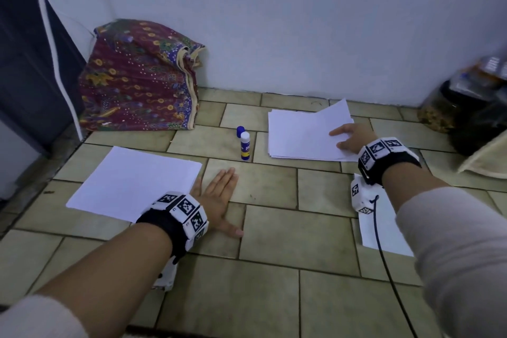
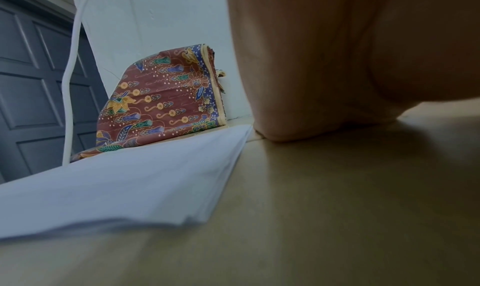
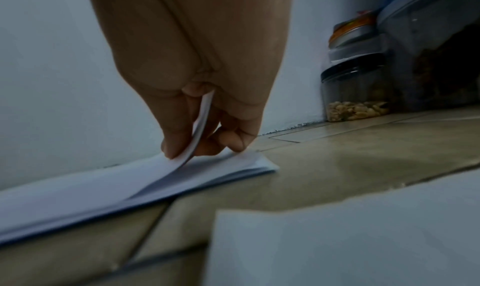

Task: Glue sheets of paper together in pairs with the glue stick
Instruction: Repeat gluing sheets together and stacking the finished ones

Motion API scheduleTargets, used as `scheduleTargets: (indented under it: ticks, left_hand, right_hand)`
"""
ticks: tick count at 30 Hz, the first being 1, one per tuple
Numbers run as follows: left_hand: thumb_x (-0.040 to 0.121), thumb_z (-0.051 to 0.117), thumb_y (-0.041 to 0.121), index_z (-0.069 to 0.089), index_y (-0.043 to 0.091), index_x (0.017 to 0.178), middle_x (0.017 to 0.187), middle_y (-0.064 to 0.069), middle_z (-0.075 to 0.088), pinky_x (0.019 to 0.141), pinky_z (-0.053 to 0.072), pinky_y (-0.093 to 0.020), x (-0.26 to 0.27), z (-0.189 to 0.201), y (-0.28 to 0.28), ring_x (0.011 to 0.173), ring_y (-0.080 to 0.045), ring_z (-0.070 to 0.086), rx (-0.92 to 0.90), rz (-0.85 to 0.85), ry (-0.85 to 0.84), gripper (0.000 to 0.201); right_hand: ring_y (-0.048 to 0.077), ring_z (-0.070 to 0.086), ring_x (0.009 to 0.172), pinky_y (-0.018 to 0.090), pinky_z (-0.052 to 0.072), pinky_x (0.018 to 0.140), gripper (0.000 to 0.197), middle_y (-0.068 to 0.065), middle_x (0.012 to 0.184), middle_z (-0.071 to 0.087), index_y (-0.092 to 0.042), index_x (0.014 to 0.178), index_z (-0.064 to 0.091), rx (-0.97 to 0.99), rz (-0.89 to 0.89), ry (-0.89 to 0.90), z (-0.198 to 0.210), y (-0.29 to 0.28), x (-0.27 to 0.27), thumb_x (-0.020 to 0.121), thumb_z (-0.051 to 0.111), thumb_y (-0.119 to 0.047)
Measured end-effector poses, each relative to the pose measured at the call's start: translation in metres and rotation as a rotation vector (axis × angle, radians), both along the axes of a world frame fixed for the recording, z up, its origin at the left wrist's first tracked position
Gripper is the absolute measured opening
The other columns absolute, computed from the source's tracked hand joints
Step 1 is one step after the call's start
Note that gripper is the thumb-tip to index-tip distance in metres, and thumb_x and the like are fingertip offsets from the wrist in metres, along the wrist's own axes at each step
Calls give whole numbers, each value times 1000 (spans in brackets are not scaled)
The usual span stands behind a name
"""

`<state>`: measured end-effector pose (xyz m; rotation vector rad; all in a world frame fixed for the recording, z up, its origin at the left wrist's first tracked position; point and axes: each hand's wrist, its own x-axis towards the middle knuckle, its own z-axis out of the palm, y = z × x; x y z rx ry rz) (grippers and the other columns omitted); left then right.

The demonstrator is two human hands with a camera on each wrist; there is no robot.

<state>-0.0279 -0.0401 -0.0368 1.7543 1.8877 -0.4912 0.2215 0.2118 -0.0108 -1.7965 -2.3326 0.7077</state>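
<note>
R hand [image 1: 354,138] pinches top sheet [image 1: 329,121] of far-right stack [image 1: 296,143], corner lifted. L hand [image 1: 216,197] flat, fingers straight, on floor [image 1: 274,241] beside near-left paper [image 1: 131,181]. Glue stick [image 1: 244,146] upright btwn the two, cap [image 1: 240,131] just behind.

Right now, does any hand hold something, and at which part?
The right hand pinches the top sheet of the paper stack at its near right edge. The left hand lies flat on the floor and holds nothing.

White paper [image 1: 131,178], floral maroon cloth [image 1: 137,77]
</note>
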Motion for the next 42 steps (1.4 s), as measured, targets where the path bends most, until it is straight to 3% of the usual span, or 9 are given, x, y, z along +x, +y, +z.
scheduleTargets:
  ticks: [10,18,20,22,26,32,34,38,42]
  left_hand:
    - [75,60,70,-29,14,145,151,2,-38,114,-14,-52,-2,0,0,140,-13,-33,1,-12,-12,127]
    - [75,59,70,-28,14,146,152,2,-37,116,-10,-54,-1,0,0,141,-14,-31,4,-12,9,126]
    - [75,59,70,-27,14,147,153,1,-36,116,-10,-54,0,0,0,141,-14,-30,10,-10,16,126]
    - [75,60,70,-26,13,147,153,1,-35,116,-10,-53,0,-1,0,142,-15,-30,14,-9,16,126]
    - [75,60,70,-26,13,147,153,2,-36,116,-11,-54,-1,-1,0,141,-14,-31,18,-5,6,126]
    - [74,59,72,-28,13,146,152,2,-36,116,-10,-55,-2,-7,1,141,-13,-31,27,0,20,128]
    - [73,58,74,-29,13,146,152,2,-37,116,-8,-56,-4,-9,2,141,-14,-31,24,-3,27,129]
    - [73,58,74,-28,13,146,152,2,-37,115,-10,-55,-4,-10,2,141,-14,-31,30,-4,19,129]
    - [73,58,74,-26,12,147,152,2,-36,116,-9,-55,-3,-11,2,141,-14,-30,40,3,26,128]
  right_hand:
    - [25,54,114,27,41,92,37,9,130,55,-20,112,69,-22,-42,36,-2,3,-4,80,66,0]
    - [20,55,106,28,47,91,33,6,127,57,-33,104,66,-50,-26,-158,8,-3,-9,79,72,-12]
    - [24,34,134,33,35,106,38,11,146,37,-35,115,63,-56,-10,-289,13,-5,-13,82,71,-19]
    - [28,12,142,36,25,111,43,12,153,19,-33,125,59,-29,-56,-305,14,-8,-17,83,69,-23]
    - [32,20,135,41,30,105,56,12,147,24,-22,134,49,75,-185,-172,21,-19,-14,82,66,-34]
    - [34,30,136,42,31,110,86,15,148,33,-7,145,28,-121,15,-371,28,-71,5,82,61,-56]
    - [36,19,140,49,25,113,101,15,152,23,-6,146,22,-160,38,-450,18,-99,16,74,64,-65]
    - [40,-23,141,61,4,113,139,10,155,-27,-15,149,-15,-262,32,-567,5,-146,33,56,65,-80]
    - [43,-29,137,59,5,113,143,9,150,-36,-18,145,-29,-334,102,-589,4,-167,37,56,66,-78]
